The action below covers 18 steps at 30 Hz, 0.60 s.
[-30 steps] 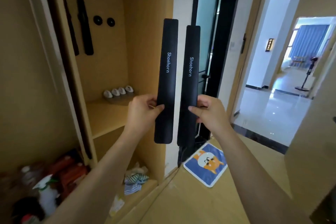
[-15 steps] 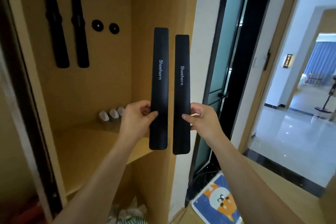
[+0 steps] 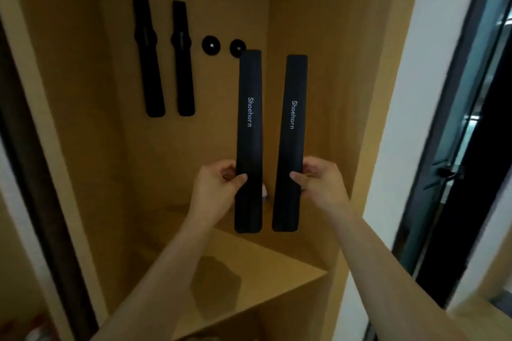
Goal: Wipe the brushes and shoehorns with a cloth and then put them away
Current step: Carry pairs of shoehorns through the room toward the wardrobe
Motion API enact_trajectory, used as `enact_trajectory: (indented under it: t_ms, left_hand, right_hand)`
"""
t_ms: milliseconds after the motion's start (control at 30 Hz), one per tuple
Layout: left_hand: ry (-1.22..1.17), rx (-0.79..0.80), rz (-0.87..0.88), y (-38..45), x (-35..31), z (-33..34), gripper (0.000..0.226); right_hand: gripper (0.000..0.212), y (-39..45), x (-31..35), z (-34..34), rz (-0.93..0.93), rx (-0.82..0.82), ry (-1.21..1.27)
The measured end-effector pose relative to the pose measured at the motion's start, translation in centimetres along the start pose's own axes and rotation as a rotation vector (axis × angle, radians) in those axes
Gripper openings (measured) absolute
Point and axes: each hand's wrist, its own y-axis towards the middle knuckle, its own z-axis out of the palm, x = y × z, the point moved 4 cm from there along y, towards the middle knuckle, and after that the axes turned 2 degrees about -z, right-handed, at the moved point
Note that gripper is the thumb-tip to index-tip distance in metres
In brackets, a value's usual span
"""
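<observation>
Two long black shoehorns, each printed "Shoehorn", stand upright in front of the open wooden cabinet. My left hand (image 3: 219,191) pinches the left shoehorn (image 3: 248,130) near its lower third. My right hand (image 3: 318,185) pinches the right shoehorn (image 3: 292,147) at the same height. The two are side by side with a narrow gap. On the cabinet's back wall hang two black brushes (image 3: 148,58) (image 3: 182,61) on round mounts. Right of them are two bare round black mounts (image 3: 211,45) (image 3: 236,47); the left shoehorn's top partly covers the second.
The wooden shelf (image 3: 249,263) lies below my hands, with a small white object (image 3: 264,191) showing between the shoehorns. The cabinet's right side wall (image 3: 332,91) is close to the right shoehorn. A dark-framed glass door (image 3: 471,119) stands at right.
Both hands have carried the shoehorns left and into the cabinet opening, closer to the bare mounts. The view has turned left, so the doorway and floor mat have left the frame.
</observation>
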Motion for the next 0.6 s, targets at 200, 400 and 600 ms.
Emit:
enact_trajectory:
  t_ms: [200, 400, 600]
  left_hand:
    - [0.052, -0.172, -0.024, 7.9, 2.0, 0.2, 0.018]
    - [0.09, -0.326, -0.042, 15.3, 3.4, 1.0, 0.019]
    - [0.135, -0.416, -0.039, 20.1, 5.0, 0.5, 0.012]
  right_hand:
    - [0.025, 10.7, -3.8, 4.0, -0.023, 0.096, 0.098]
    - [0.035, 21.1, -6.1, 6.3, 0.011, 0.167, 0.189]
    - [0.037, 26.9, -7.3, 9.3, -0.03, 0.203, 0.254]
